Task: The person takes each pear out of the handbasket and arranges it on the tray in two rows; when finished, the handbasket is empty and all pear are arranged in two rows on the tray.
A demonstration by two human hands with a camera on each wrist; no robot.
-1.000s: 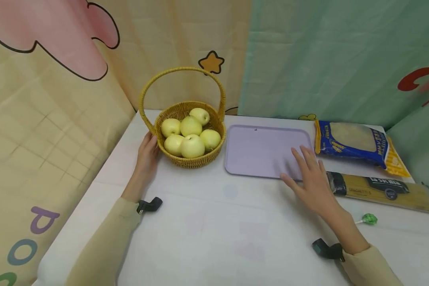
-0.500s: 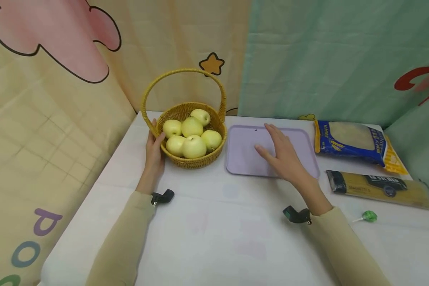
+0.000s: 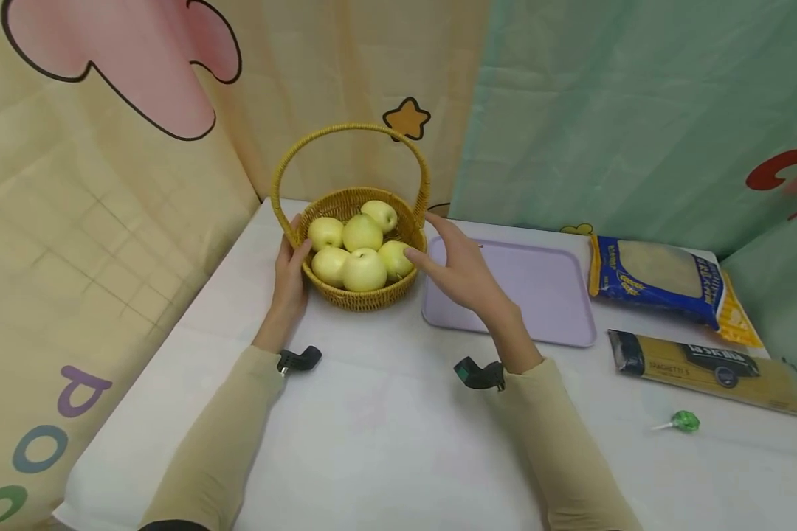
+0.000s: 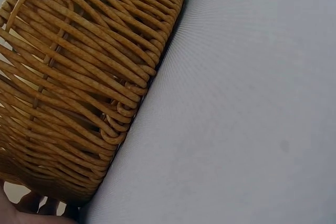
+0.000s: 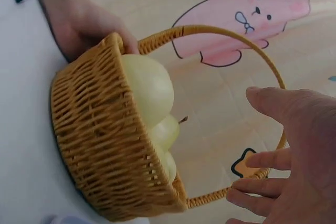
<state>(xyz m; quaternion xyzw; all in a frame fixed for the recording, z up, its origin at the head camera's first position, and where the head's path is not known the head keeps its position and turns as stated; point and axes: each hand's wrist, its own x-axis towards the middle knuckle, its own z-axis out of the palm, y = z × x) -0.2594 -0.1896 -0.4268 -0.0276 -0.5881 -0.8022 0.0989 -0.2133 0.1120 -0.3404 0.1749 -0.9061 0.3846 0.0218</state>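
Observation:
A woven wicker basket with a tall arched handle stands near the table's back edge and holds several round, pale yellow-green fruits. My left hand holds the basket's left side, its thumb at the rim and its fingers against the outer wall. In the left wrist view the basket's wall fills the left half, with fingers at the lower corner. At the right side, my right hand is spread, its fingertips close to the rim and the foot of the handle. From the right wrist view, the fingers are apart and hold nothing.
A flat lilac tray lies right of the basket, partly under my right forearm. Farther right are a blue-and-yellow bag, a spaghetti packet and a green lollipop. Printed curtains hang behind the table.
My right hand has moved left from the tray's right end, across it, to the basket's right side. My left hand has closed in on the basket's left side, thumb now at the rim.

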